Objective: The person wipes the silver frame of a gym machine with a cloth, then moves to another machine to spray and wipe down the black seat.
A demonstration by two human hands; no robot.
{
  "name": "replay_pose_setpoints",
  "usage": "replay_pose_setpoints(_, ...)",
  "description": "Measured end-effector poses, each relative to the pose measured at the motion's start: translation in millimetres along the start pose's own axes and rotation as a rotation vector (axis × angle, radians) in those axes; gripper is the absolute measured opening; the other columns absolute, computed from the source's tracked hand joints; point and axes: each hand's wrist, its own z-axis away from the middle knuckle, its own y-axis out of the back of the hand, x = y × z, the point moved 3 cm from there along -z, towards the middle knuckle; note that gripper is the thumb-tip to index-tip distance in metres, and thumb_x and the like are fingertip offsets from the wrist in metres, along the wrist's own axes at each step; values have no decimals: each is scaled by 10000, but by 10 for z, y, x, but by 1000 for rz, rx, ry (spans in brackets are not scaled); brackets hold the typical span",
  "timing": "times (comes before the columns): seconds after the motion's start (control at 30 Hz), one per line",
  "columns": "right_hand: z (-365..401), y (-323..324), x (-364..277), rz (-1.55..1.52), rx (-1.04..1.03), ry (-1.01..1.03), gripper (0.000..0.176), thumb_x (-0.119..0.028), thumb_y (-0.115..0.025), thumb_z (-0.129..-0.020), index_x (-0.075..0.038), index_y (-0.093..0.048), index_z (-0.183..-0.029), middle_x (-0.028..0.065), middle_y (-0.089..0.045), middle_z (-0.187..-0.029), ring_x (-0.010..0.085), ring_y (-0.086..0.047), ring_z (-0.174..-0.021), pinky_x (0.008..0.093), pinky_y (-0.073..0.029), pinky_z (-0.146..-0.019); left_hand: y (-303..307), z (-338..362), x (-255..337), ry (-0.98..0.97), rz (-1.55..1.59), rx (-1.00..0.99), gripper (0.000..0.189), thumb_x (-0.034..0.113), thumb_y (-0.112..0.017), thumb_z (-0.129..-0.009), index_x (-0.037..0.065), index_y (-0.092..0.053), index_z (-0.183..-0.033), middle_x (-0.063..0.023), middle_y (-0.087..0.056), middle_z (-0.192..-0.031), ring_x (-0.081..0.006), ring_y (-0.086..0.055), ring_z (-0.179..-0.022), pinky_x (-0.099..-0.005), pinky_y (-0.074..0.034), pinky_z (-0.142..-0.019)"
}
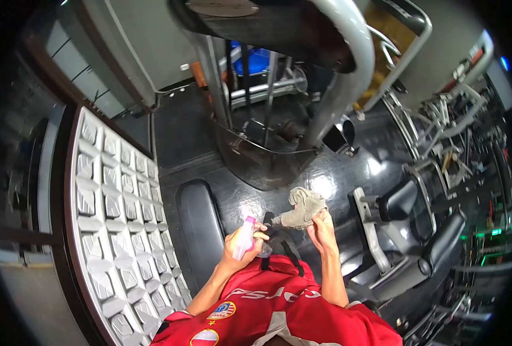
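My left hand (239, 247) is wrapped around a spray bottle (245, 237) with a pink top and a pale, see-through body, held in front of my red shirt. To the right of it, my right hand (323, 230) pinches a crumpled grey-beige cloth (303, 209) by its right side. The cloth hangs toward the left, apart from the bottle. Both hands are at about waist height above the dark floor.
A large grey exercise machine (348, 86) with a dark base stands ahead. Left of me lies a black padded bench (199, 230) beside a white patterned wall panel (120, 219). On the right is a machine with black pads (399, 199), with more gym equipment behind.
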Motion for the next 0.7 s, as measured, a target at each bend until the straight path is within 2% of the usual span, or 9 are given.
replay_pose_setpoints(0.03, 77, 24, -50, -76, -24, 6, 425, -54, -549, -893, 1, -407, -1289, 139, -533, -1250, 246, -544, -1134, 373, -437, -978, -38, -21, 38, -42, -7, -38, 294, -45, -603, -768, -32, -534, -1054, -131, -646, -927, -188, -674, -791, -290, -535, -715)
replay_pose_setpoints(0.2, 519, 322, -158, -230, 160, 149, 401, -25, -509, -896, -2, -422, -1286, 127, -547, -1247, 222, -542, -1146, 371, -428, -996, -205, -130, -90, -158, -34, -205, 252, 0, -590, -785, -12, -545, -1033, -119, -641, -917, -237, -658, -854, -383, -496, -854)
replay_pose_setpoints(0.27, 681, 442, -190, -262, 170, 176, 386, -25, -480, -906, 4, -424, -1286, 128, -539, -1261, 223, -537, -1154, 367, -425, -998, -337, -207, -51, -388, -253, -344, 218, 32, -596, -791, 1, -546, -1001, -109, -633, -930, -257, -652, -857, -416, -459, -913)
replay_pose_setpoints(0.3, 758, 474, -208, -224, 255, 201, 373, -34, -464, -913, 10, -431, -1282, 131, -541, -1251, 224, -544, -1140, 365, -423, -999, -421, -209, -55, -397, -239, -374, 218, 32, -596, -791, 1, -546, -1001, -109, -633, -930, -257, -652, -857, -416, -459, -913)
replay_pose_setpoints(0.4, 974, 716, -185, -189, 324, 242, 367, -43, -470, -914, 15, -437, -1275, 132, -557, -1220, 224, -554, -1115, 358, -422, -1000, -653, -185, -116, -151, 85, -402, 227, -17, -593, -779, -1, -509, -990, -121, -620, -878, -207, -662, -733, -360, -529, -762)
replay_pose_setpoints(0.43, 1053, 788, -190, -198, 344, 264, 367, -43, -470, -914, 15, -437, -1275, 132, -557, -1220, 224, -554, -1115, 358, -422, -1000, -752, -206, -92, -168, 93, -439, 242, -38, -595, -777, -3, -496, -995, -114, -604, -855, -180, -651, -667, -333, -532, -667)
replay_pose_setpoints(0.53, 1277, 968, -222, -352, 276, 284, 347, -49, -504, -915, -7, -437, -1253, 123, -550, -1217, 256, -570, -1091, 409, -482, -923, -1057, -241, -70, -129, 60, -524, 256, -37, -608, -778, -8, -494, -1005, -108, -595, -847, -178, -632, -633, -317, -510, -645)
replay_pose_setpoints(0.67, 1590, 1247, -290, -498, 526, 384, 293, -83, -481, -936, -62, -481, -1228, 117, -579, -1181, 264, -589, -1062, 413, -505, -895, -1546, -251, 1, -153, 53, -569, 274, -38, -618, -772, -20, -494, -1016, -132, -590, -902, -188, -619, -628, -305, -491, -629)
replay_pose_setpoints(0.7, 1686, 1327, -303, -478, 578, 358, 295, -117, -516, -921, -83, -509, -1214, 78, -595, -1154, 189, -605, -988, 363, -506, -866, -1672, -244, -3, -254, 6, -600, 290, -36, -624, -771, -24, -489, -1028, -142, -580, -942, -182, -617, -639, -305, -489, -632)
